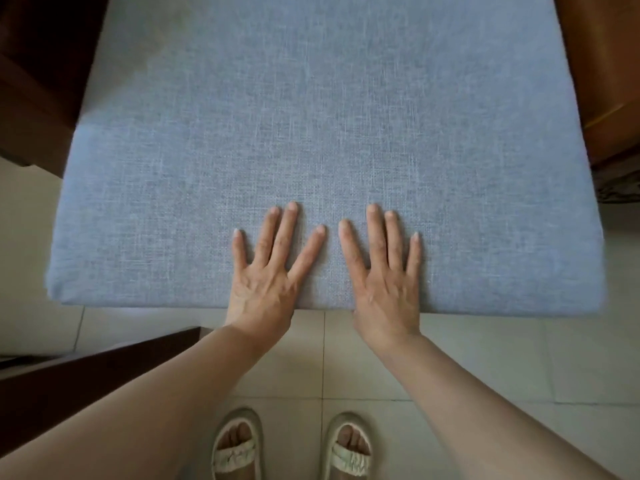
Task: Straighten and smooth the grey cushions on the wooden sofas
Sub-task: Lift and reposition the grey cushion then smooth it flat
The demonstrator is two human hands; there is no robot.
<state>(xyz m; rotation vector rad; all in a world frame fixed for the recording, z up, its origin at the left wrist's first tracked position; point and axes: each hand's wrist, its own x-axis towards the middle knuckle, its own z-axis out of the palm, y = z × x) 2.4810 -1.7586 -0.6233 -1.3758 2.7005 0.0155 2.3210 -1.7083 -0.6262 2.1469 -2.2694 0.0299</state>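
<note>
Tiled floor (pixel 485 358) is seen below a wooden sofa (pixel 595 64), on which the cushion (pixel 311 116) is laid. Left hand (pixel 266 271) and right hand (pixel 384 275) are pressed flat, fingers spread, nothing gripped. Fabric is judged smooth; other cushions are unseen.

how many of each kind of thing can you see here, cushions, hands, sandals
Grey cushions: 1, the grey cushion, with both hands flat on its near edge.
Hands: 2, the left hand and the right hand, fingers straight and spread.
Sandals: 2, the left sandal and the right sandal on the tiled floor.
Total: 5
</note>
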